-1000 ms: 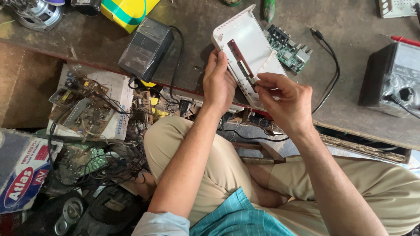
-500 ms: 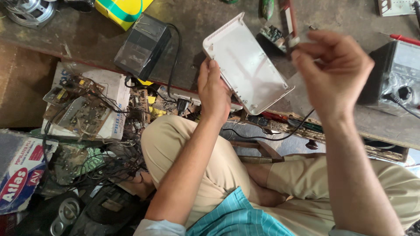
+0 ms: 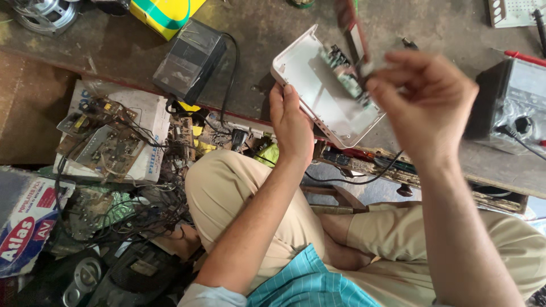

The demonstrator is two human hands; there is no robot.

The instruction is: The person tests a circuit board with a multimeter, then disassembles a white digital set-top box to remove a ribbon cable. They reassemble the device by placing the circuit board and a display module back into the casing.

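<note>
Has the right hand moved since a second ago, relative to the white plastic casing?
Yes. The right hand has risen off the white plastic casing and shifted right, towards the black meter box.

casing (image 3: pixel 318 96) left of strip (image 3: pixel 357 42), adapter (image 3: pixel 187 59) further left

shirt: teal, fine check, short sleeves | trousers: beige/khaki | forearms: bare | no gloves

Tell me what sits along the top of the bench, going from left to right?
Silver speaker → yellow and green box → black power brick → white case held by the left hand → right hand → black meter.
</note>
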